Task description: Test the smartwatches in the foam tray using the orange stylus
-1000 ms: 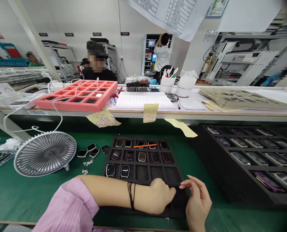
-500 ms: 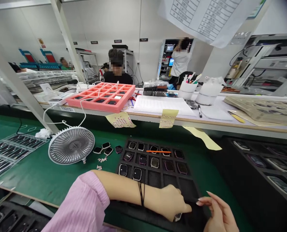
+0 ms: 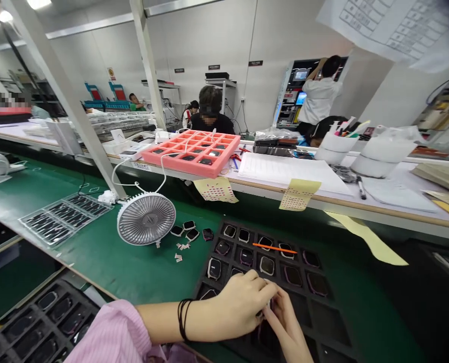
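Observation:
My left hand [image 3: 236,303], in a pink sleeve with black cords at the wrist, is closed over the front part of a black foam tray [image 3: 325,325]. Its fingers meet those of my right hand [image 3: 288,325], also closed, around a small smartwatch [image 3: 261,313]. Only a pale edge and a bit of its dark body show between the fingers. Other square watches, such as a silver one [image 3: 267,265] and a purple one [image 3: 317,283], lie in the tray's compartments. Across the back rows rests a thin orange stick [image 3: 274,248].
Left of the tray stand a round fan [image 3: 147,219], loose watches [image 3: 191,234] and small pale scraps [image 3: 178,257]. Another watch tray [image 3: 35,327] is at lower left. A shelf above holds a pink foam tray [image 3: 224,164] and papers [image 3: 288,171]. People are beyond it.
My left hand has risen from the tray's front with the watch, and my right hand has come in to meet it. The camera view has turned left.

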Demonstrator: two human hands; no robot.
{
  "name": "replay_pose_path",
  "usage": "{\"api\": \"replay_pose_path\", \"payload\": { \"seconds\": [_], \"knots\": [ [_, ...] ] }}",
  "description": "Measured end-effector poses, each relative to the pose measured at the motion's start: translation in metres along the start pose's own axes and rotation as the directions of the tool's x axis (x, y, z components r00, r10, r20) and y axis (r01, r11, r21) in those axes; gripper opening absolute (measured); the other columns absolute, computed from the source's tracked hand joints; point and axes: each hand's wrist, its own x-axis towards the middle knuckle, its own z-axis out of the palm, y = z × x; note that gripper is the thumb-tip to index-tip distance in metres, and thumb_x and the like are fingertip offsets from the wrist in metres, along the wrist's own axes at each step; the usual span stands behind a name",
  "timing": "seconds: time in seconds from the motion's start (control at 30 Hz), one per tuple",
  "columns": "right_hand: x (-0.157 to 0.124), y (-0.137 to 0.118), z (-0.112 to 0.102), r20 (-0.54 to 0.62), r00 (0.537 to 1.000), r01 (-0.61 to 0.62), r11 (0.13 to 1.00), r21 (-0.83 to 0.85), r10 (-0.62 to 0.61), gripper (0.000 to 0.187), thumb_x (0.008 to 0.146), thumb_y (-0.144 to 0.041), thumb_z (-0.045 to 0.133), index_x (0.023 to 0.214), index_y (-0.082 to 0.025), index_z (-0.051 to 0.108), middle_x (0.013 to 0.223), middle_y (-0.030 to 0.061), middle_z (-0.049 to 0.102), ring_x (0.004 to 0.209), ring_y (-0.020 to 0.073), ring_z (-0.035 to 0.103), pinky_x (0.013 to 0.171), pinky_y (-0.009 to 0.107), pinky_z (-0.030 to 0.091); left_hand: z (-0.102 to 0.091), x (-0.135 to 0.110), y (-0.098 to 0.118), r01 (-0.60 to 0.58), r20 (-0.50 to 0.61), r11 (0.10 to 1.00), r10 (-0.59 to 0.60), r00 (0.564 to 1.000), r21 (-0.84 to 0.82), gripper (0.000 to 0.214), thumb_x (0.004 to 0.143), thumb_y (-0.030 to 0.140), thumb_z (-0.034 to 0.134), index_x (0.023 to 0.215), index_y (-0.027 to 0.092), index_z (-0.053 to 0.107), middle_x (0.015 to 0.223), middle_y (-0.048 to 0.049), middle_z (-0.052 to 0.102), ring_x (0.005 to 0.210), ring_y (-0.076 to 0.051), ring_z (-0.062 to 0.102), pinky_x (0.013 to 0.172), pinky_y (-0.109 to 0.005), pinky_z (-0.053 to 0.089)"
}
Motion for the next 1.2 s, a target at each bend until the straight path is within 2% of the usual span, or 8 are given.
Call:
{"api": "replay_pose_path", "payload": {
  "seconds": [0.3,0.4,0.5,0.57,0.67,0.8,1.03,1.2],
  "knots": [
    [0.014,0.029,0.071,0.187,0.982,0.027,0.999,0.046,-0.035,0.047,0.072,-0.041,0.069,0.114,-0.022,0.058,0.118,0.0089,0.061,0.115,0.0278,0.052,0.097,0.039,0.042,0.001,-0.049,-0.014,0.288,0.060,0.952,-0.295,0.953,0.108,0.056,0.070,0.004,0.050,0.125,0.011,0.039,0.111,-0.0149,0.058,0.098,-0.028,0.052,0.076,-0.038,0.050],
    [0.015,0.025,0.084,0.160,0.973,-0.194,0.968,0.160,0.168,0.044,0.068,-0.040,0.072,0.107,-0.023,0.062,0.109,0.0062,0.066,0.103,0.0264,0.059,0.086,0.036,0.049,-0.007,-0.065,-0.028,0.279,0.027,0.949,-0.278,0.960,-0.147,0.068,0.072,0.011,0.060,0.134,0.018,0.033,0.123,-0.0125,0.053,0.111,-0.027,0.049,0.088,-0.038,0.047],
    [0.019,0.016,0.084,0.225,0.902,-0.429,0.829,0.360,0.369,0.042,0.068,-0.042,0.072,0.104,-0.024,0.061,0.088,0.0037,0.069,0.071,0.0225,0.064,0.056,0.031,0.051,-0.014,-0.084,-0.058,0.184,-0.040,0.872,-0.226,0.973,-0.453,0.071,0.075,0.029,0.066,0.137,0.025,0.033,0.134,-0.0088,0.045,0.120,-0.025,0.044,0.095,-0.034,0.044],
    [0.022,0.010,0.080,0.254,0.884,-0.468,0.738,0.486,0.393,0.042,0.068,-0.044,0.071,0.102,-0.022,0.061,0.078,0.0036,0.068,0.058,0.0197,0.060,0.045,0.028,0.045,-0.010,-0.094,-0.087,0.289,-0.093,0.815,-0.384,0.919,-0.502,0.047,0.084,0.033,0.056,0.129,0.026,0.043,0.130,-0.0079,0.049,0.115,-0.023,0.049,0.087,-0.032,0.049],
    [0.024,-0.001,0.076,0.242,0.887,-0.457,0.682,0.571,0.392,0.039,0.071,-0.041,0.068,0.103,-0.021,0.061,0.082,0.0063,0.068,0.060,0.0191,0.059,0.045,0.027,0.044,0.011,-0.101,-0.130,0.575,-0.265,0.770,-0.637,0.724,-0.277,0.023,0.091,0.023,0.043,0.107,0.019,0.058,0.111,-0.0090,0.060,0.107,-0.024,0.051,0.090,-0.038,0.045],
    [0.022,-0.009,0.076,0.281,0.887,-0.461,0.687,0.561,0.366,0.036,0.078,-0.043,0.058,0.106,-0.020,0.060,0.085,0.0081,0.068,0.063,0.0212,0.059,0.048,0.031,0.044,0.037,-0.097,-0.162,0.685,-0.243,0.717,-0.692,0.679,-0.129,0.019,0.087,0.013,0.046,0.096,0.018,0.061,0.100,-0.0081,0.063,0.096,-0.023,0.054,0.082,-0.034,0.047],
    [0.021,-0.015,0.080,0.268,0.922,-0.384,0.765,0.518,0.281,0.043,0.080,-0.050,0.052,0.111,-0.020,0.059,0.082,0.0077,0.066,0.061,0.0217,0.058,0.046,0.031,0.042,0.036,-0.089,-0.170,0.701,-0.248,0.695,-0.716,0.652,-0.161,0.017,0.081,0.005,0.049,0.078,0.016,0.061,0.089,-0.0080,0.063,0.091,-0.023,0.056,0.075,-0.031,0.046],
    [0.021,-0.032,0.087,0.245,0.937,-0.349,0.734,0.583,0.250,0.035,0.084,-0.047,0.049,0.109,-0.023,0.057,0.086,0.0063,0.065,0.065,0.0212,0.059,0.050,0.032,0.043,0.011,-0.078,-0.134,0.537,-0.319,0.723,-0.681,0.659,-0.435,0.017,0.088,0.022,0.049,0.092,0.017,0.065,0.086,-0.0064,0.065,0.079,-0.018,0.060,0.066,-0.026,0.049]
  ]
}}
